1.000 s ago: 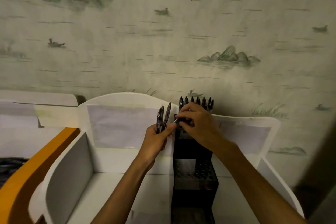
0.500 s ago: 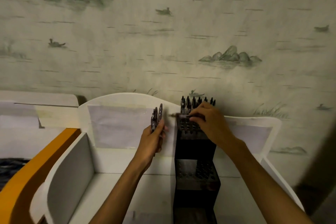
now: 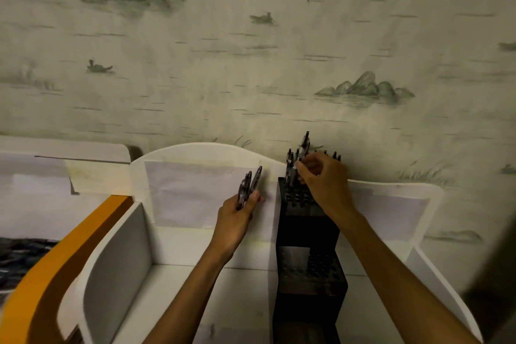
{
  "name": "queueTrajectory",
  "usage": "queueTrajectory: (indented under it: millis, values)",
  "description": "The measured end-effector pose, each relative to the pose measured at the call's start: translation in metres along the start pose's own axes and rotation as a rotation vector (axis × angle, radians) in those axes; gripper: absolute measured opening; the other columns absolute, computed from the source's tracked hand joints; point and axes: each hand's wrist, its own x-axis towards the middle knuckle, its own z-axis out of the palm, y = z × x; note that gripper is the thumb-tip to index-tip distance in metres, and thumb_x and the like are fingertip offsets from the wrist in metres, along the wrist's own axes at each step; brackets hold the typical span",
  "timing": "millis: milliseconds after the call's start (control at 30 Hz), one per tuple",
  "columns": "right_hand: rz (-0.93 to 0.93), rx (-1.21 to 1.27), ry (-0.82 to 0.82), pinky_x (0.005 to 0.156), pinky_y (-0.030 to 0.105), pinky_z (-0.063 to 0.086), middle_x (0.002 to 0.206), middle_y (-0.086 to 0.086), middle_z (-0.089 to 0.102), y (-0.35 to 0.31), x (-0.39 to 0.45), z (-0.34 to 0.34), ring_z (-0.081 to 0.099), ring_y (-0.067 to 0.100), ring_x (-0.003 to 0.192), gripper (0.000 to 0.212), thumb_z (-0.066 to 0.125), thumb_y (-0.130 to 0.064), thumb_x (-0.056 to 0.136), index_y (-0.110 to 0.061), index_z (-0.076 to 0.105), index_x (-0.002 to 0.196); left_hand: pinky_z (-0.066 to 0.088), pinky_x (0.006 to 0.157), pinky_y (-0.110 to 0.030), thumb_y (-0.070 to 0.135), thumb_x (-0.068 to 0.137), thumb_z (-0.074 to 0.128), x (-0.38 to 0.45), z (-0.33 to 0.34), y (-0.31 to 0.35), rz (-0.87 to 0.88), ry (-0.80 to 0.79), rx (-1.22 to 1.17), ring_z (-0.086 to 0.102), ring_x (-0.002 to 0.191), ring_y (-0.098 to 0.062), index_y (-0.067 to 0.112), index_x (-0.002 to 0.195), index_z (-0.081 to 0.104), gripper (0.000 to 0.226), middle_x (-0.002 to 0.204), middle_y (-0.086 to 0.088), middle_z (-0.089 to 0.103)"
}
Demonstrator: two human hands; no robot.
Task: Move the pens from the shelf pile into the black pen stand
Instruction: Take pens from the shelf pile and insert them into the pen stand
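The tall black stepped pen stand with rows of round holes [image 3: 308, 220] stands upright on the white shelf [image 3: 178, 299], its top tier at the back against the scalloped white back panel [image 3: 195, 153]. That tier is probably being filled first, so later pens need not be threaded past earlier ones.

The right hand [image 3: 321, 179] is pinched closed on one dark slim pen [image 3: 305, 145], held nearly upright with its lower end among the row of dark pens already standing in the top tier [image 3: 290, 159]; I judge it is being lowered into a free hole. That pen rises at 11 o'clock from the right hand's knuckles.

The left hand [image 3: 236, 218] is curled shut around a small bundle of dark pens [image 3: 250, 186], which fan out at 1 o'clock above the fist. It waits at 9 o'clock of the stand, just beside it, likely so the next pen is a short reach away. No shelf pile is in view.
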Motion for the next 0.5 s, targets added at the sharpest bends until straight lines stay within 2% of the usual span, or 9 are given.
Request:
queueTrajectory:
  millis: [100,167,233,333,500]
  values:
    - [-0.019,-0.03,-0.01,0.069,0.038,0.061,0.077,-0.004,0.071,0.002,0.0,0.003,0.068,0.011,0.069,0.015,0.074,-0.029,0.085,-0.015,0.071,0.091,0.035,0.051,-0.02,0.046,0.1,0.052,0.0,-0.001,0.001,-0.001,0.0,0.004,0.042,0.049,-0.003,0.024,0.094,0.071,0.03,0.052,0.014,0.05]
    - [-0.02,-0.049,-0.031,0.07,0.036,0.061,0.077,-0.003,0.071,0.003,-0.001,0.005,0.067,0.01,0.069,0.016,0.075,-0.029,0.085,-0.014,0.072,0.091,0.036,0.051,-0.017,0.044,0.1,0.052,-0.001,0.0,0.001,0.007,0.005,-0.015,0.044,0.054,-0.003,0.023,0.1,0.066,0.025,0.06,0.015,0.051]
    - [-0.019,-0.072,-0.048,0.07,0.028,0.059,0.076,-0.003,0.071,0.003,-0.004,0.007,0.066,0.008,0.068,0.016,0.075,-0.028,0.085,-0.012,0.073,0.09,0.035,0.049,-0.018,0.042,0.101,0.052,-0.001,0.0,0.001,0.015,0.002,-0.042,0.043,0.057,-0.006,0.024,0.104,0.06,0.02,0.068,0.008,0.051]
    - [-0.02,-0.121,-0.072,0.066,0.012,0.05,0.077,-0.002,0.072,0.004,-0.007,0.008,0.062,0.003,0.066,0.015,0.076,-0.026,0.083,-0.013,0.074,0.088,0.035,0.045,-0.019,0.038,0.102,0.052,-0.001,0.0,0.003,-0.009,-0.003,-0.094,0.041,0.054,-0.008,0.025,0.106,0.059,0.015,0.07,0.002,0.049]
    - [0.012,-0.176,-0.172,0.076,0.024,0.055,0.084,0.002,0.074,0.007,-0.015,0.014,0.065,0.009,0.071,0.016,0.076,-0.025,0.083,-0.012,0.074,0.091,0.036,0.045,-0.019,0.038,0.101,0.053,-0.001,0.001,0.004,-0.021,0.0,-0.114,0.043,0.053,-0.009,0.013,0.106,0.064,0.027,0.07,0.0,0.052]
